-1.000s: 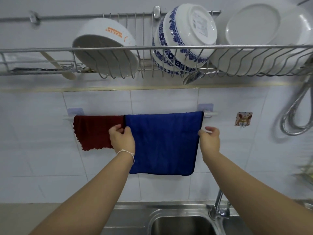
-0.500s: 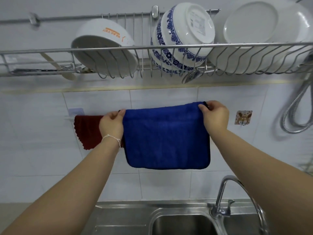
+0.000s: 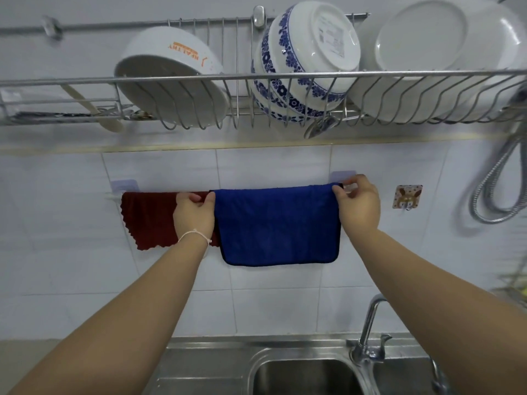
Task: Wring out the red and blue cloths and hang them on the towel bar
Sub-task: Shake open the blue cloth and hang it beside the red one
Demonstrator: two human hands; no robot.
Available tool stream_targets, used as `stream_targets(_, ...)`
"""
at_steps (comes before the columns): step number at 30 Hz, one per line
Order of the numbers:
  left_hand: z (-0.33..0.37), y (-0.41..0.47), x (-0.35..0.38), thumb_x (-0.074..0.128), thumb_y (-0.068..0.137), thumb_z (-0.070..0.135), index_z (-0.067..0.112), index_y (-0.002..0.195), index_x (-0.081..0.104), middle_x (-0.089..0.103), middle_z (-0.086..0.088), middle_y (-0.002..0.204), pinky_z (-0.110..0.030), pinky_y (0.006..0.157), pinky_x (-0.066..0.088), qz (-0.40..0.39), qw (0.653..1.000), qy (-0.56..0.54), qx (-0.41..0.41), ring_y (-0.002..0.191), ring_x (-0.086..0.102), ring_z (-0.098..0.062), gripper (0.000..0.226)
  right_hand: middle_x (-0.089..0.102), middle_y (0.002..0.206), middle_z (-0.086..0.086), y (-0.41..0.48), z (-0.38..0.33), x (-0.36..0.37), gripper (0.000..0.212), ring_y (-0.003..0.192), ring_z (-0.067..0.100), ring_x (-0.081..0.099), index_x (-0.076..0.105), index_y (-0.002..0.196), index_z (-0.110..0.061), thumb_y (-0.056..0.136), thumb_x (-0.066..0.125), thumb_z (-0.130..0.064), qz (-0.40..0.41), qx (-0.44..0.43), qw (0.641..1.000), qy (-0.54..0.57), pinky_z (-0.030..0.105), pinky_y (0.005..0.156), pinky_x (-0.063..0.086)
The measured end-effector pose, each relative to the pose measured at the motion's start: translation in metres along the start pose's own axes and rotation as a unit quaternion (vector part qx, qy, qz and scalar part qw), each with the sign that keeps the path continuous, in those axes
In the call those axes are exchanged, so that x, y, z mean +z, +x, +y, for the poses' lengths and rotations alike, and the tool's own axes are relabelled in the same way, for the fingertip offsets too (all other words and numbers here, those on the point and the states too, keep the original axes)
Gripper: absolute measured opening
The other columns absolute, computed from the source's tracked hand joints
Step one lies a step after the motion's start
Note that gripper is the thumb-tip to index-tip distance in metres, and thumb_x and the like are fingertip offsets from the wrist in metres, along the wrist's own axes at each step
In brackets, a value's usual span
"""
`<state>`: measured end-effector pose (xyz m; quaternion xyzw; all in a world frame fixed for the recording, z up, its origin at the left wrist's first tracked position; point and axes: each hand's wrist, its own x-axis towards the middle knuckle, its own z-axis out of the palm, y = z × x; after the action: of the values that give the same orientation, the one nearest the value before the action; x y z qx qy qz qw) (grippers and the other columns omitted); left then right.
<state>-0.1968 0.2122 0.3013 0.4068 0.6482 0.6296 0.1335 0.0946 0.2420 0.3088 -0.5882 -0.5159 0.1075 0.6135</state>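
Nearest, the sink (image 3: 285, 374) lies at 6 o'clock. Beyond it, the left hand (image 3: 194, 213) and right hand (image 3: 359, 205) each pinch a top corner of the blue cloth (image 3: 278, 226), likely to spread it flat for drying. Its long axis runs 9-to-3 along the towel bar (image 3: 114, 195); free edges hang toward 6. The red cloth (image 3: 149, 219) hangs at its 9 o'clock.
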Motion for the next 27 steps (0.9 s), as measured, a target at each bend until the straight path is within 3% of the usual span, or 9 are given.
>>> stream_targets(3, -0.011, -0.008, 0.006, 0.062, 0.087, 0.046, 0.012, 0.112, 0.056, 0.062, -0.003, 0.101, -0.032, 0.075, 0.05, -0.035, 0.998, -0.022, -0.047, 0.089, 0.06, -0.021, 0.043, 0.059, 0.096, -0.002, -0.013, 0.004, 0.001, 0.026, 0.076, 0.014, 0.061, 0.049, 0.111, -0.028, 0.089, 0.063, -0.024, 0.024, 0.027, 0.997, 0.063, 0.029, 0.071, 0.05)
stream_targets(5, -0.017, -0.009, 0.009, 0.062, 0.087, 0.046, 0.008, 0.119, 0.058, 0.063, -0.002, 0.108, -0.037, 0.087, 0.053, -0.074, 0.995, -0.021, -0.06, 0.095, 0.06, -0.021, 0.05, 0.062, 0.089, -0.004, -0.019, 0.008, 0.004, 0.03, 0.081, 0.018, 0.064, 0.042, 0.108, -0.027, 0.088, 0.064, -0.026, 0.021, 0.093, 0.989, 0.115, 0.033, 0.072, 0.052)
stream_targets(7, -0.02, -0.009, 0.011, 0.059, 0.089, 0.046, 0.005, 0.123, 0.059, 0.066, -0.007, 0.115, -0.042, 0.092, 0.053, -0.093, 0.994, -0.016, -0.059, 0.103, 0.062, -0.025, 0.053, 0.061, 0.088, -0.003, -0.022, 0.013, 0.008, 0.024, 0.086, 0.022, 0.063, 0.046, 0.105, -0.021, 0.089, 0.063, -0.027, -0.014, 0.128, 0.985, 0.113, 0.033, 0.071, 0.049)
stream_targets(9, -0.02, -0.009, 0.01, 0.057, 0.092, 0.042, 0.004, 0.112, 0.065, 0.069, -0.008, 0.105, -0.038, 0.087, 0.053, -0.084, 0.995, -0.024, -0.04, 0.098, 0.063, -0.025, 0.044, 0.06, 0.085, -0.002, -0.023, 0.016, 0.009, 0.014, 0.089, 0.025, 0.062, 0.055, 0.099, -0.014, 0.092, 0.059, -0.026, -0.033, 0.124, 0.987, 0.095, 0.031, 0.069, 0.047)
stream_targets(12, -0.016, -0.011, 0.008, 0.056, 0.094, 0.039, 0.008, 0.087, 0.064, 0.065, -0.004, 0.083, -0.035, 0.077, 0.05, -0.049, 0.998, -0.037, -0.016, 0.083, 0.061, -0.024, 0.033, 0.063, 0.085, -0.001, -0.022, 0.019, 0.008, 0.016, 0.088, 0.024, 0.062, 0.062, 0.098, -0.012, 0.093, 0.059, -0.026, -0.017, 0.139, 0.983, 0.119, 0.038, 0.081, 0.053)
stream_targets(16, -0.01, -0.011, 0.009, 0.056, 0.093, 0.039, 0.01, 0.095, 0.065, 0.066, -0.001, 0.092, -0.032, 0.079, 0.048, -0.003, 0.998, -0.069, -0.012, 0.086, 0.06, -0.018, 0.031, 0.064, 0.086, 0.0, -0.02, 0.014, 0.009, 0.016, 0.081, 0.018, 0.06, 0.063, 0.098, -0.012, 0.092, 0.062, -0.027, 0.008, 0.141, 0.978, 0.152, 0.037, 0.082, 0.053)
stream_targets(21, 0.007, -0.009, 0.017, 0.063, 0.09, 0.031, 0.012, 0.107, 0.062, 0.067, -0.004, 0.097, -0.022, 0.07, 0.044, 0.044, 0.992, -0.117, -0.028, 0.084, 0.06, -0.016, 0.027, 0.062, 0.083, 0.0, -0.018, 0.002, 0.012, 0.011, 0.074, 0.015, 0.057, 0.062, 0.093, -0.013, 0.091, 0.063, -0.024, 0.028, 0.121, 0.978, 0.168, 0.028, 0.076, 0.048)
stream_targets(27, 0.015, -0.002, 0.017, 0.061, 0.091, 0.026, 0.014, 0.099, 0.062, 0.064, 0.0, 0.089, -0.02, 0.053, 0.036, 0.037, 0.999, -0.013, 0.029, 0.076, 0.057, -0.017, 0.015, 0.057, 0.08, -0.007, -0.016, -0.002, 0.016, 0.023, 0.076, 0.014, 0.057, 0.05, 0.09, -0.015, 0.084, 0.072, -0.019, 0.043, 0.142, 0.973, 0.175, 0.026, 0.079, 0.048)
